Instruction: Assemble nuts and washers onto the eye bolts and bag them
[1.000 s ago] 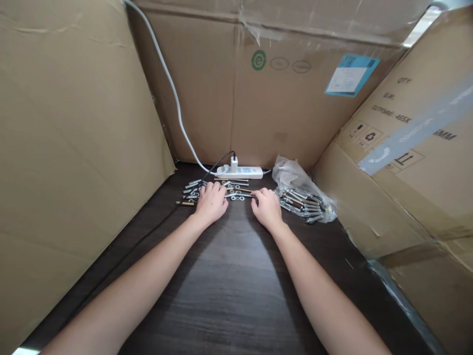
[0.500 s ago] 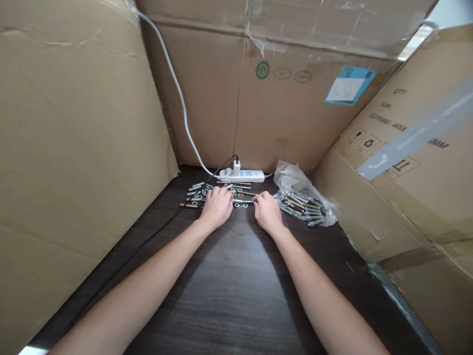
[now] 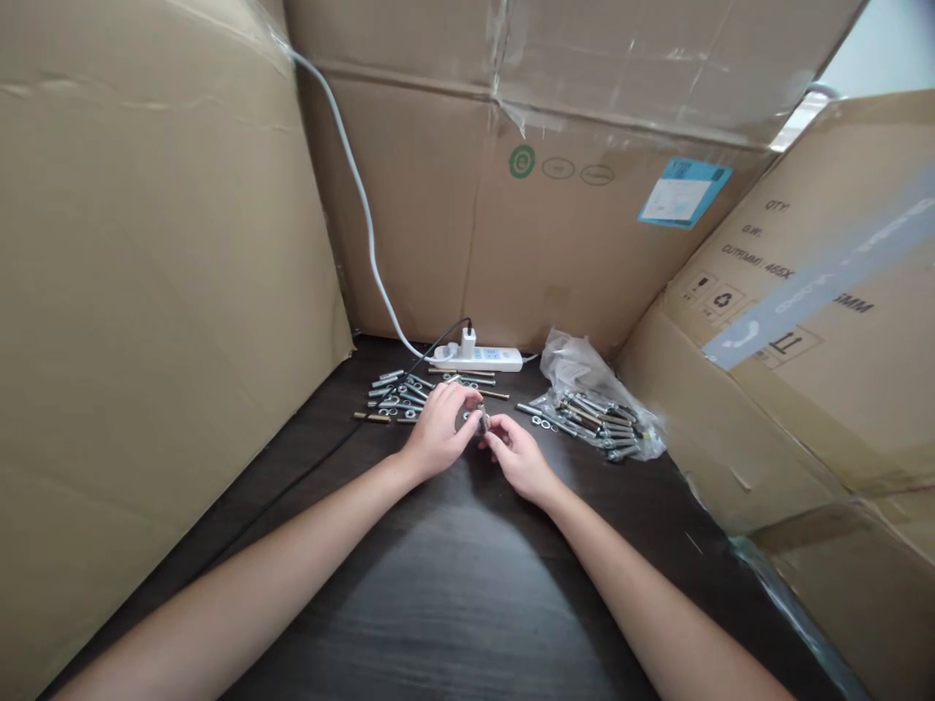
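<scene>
My left hand (image 3: 436, 435) and my right hand (image 3: 520, 459) meet over the dark wooden table (image 3: 453, 574), fingers pinched together around a small metal bolt (image 3: 483, 423) held between them. Just beyond the hands lies a scatter of loose bolts and washers (image 3: 398, 394). To the right, more bolts spill out of a clear plastic bag (image 3: 595, 404).
A white power strip (image 3: 478, 357) with a plugged-in charger lies at the table's back edge; its white cable (image 3: 357, 204) climbs the cardboard. Large cardboard boxes wall in the left (image 3: 153, 292), back (image 3: 555, 195) and right (image 3: 818, 321) sides.
Both hands have drawn back from the pile of bolts and come together, now pinching a small metal piece lifted off the table.
</scene>
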Motion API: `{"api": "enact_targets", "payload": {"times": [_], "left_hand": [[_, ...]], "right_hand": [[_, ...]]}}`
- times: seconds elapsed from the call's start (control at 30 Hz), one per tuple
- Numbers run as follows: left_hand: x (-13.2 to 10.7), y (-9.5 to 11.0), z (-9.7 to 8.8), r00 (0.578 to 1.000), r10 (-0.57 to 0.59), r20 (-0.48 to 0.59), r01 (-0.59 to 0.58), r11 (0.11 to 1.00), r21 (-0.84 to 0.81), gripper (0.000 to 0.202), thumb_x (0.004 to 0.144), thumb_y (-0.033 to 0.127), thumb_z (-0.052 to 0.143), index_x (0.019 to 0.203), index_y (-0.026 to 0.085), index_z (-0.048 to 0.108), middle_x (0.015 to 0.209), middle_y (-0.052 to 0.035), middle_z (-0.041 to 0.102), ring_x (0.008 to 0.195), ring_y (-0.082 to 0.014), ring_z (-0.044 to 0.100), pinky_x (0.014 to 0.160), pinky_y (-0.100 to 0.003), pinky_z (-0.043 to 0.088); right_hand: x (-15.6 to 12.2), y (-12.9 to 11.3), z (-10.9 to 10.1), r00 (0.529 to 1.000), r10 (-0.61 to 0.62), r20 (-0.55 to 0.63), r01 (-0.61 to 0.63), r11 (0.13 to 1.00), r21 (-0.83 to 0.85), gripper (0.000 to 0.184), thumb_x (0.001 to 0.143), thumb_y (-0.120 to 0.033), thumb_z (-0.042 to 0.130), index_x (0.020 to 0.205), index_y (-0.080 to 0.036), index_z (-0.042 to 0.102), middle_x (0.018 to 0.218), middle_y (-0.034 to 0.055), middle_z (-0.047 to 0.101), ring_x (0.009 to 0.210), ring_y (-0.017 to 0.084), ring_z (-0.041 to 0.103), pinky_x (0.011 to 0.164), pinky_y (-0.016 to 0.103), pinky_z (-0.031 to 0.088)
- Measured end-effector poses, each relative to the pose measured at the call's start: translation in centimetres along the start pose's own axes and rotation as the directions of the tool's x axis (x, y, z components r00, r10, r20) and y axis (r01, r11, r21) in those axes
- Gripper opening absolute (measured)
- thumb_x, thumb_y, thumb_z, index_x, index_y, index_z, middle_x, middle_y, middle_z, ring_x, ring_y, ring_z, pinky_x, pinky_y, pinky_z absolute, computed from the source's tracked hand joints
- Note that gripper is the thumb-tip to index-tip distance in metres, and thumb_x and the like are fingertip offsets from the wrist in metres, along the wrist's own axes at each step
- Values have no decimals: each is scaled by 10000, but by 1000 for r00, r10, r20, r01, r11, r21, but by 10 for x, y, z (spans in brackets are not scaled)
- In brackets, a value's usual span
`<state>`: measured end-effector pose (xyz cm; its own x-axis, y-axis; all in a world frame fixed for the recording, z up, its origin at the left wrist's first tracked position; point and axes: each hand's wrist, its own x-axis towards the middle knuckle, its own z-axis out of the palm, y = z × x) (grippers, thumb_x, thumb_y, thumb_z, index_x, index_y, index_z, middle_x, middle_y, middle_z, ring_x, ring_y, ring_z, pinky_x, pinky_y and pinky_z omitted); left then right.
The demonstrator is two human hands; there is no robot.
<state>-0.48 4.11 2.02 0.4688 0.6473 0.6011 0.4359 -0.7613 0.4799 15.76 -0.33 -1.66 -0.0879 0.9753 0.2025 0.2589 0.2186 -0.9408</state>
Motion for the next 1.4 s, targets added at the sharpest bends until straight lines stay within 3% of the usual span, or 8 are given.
{"api": "enact_targets", "payload": {"times": [0.13, 0.27, 0.67, 1.0, 1.4], "left_hand": [[4, -5, 3, 995, 56, 78, -53, 998, -35, 109, 916, 233, 434, 947, 187, 528, 896, -35, 577, 886, -178, 510, 831, -337, 414], [3, -12, 8, 995, 50, 87, -46, 998, -52, 131, 903, 201, 438, 1013, 186, 508, 893, -37, 563, 883, -175, 517, 822, -326, 429], [-2, -10, 11, 972, 130, 194, -149, 985, 88, 459, 770, 137, 503, 1206, 194, 374, 1046, -81, 499, 997, -226, 476, 901, -385, 424], [-6, -11, 16, 953, 127, 276, -180, 968, 176, 659, 744, 260, 586, 1315, 182, 267, 1144, -120, 470, 1077, -277, 460, 916, -429, 399], [-6, -11, 18, 964, 109, 243, -166, 960, 225, 619, 754, 276, 591, 1306, 183, 328, 1159, -124, 484, 1100, -282, 463, 904, -406, 390]], "right_hand": [[0, 1, -2, 998, 46, 52, -50, 996, 78, 136, 836, -303, 515, 907, -189, 534, 771, 1, 571, 713, 142, 569, 643, 275, 463], [4, 1, -5, 991, 117, 73, -127, 980, 155, 149, 808, -308, 559, 890, -186, 540, 779, 0, 569, 700, 131, 572, 660, 282, 488], [8, -9, -18, 983, 145, 115, -174, 936, 307, 222, 725, -271, 657, 916, -185, 584, 821, 2, 615, 673, 107, 557, 705, 292, 477], [8, -7, -19, 987, 114, 116, -138, 964, 228, 278, 779, -407, 625, 926, -172, 605, 729, -18, 567, 585, 93, 521, 585, 255, 441], [7, -9, -17, 985, 80, 151, -104, 982, 159, 295, 786, -453, 596, 865, -169, 588, 690, -12, 582, 587, 103, 528, 593, 261, 458]]}}
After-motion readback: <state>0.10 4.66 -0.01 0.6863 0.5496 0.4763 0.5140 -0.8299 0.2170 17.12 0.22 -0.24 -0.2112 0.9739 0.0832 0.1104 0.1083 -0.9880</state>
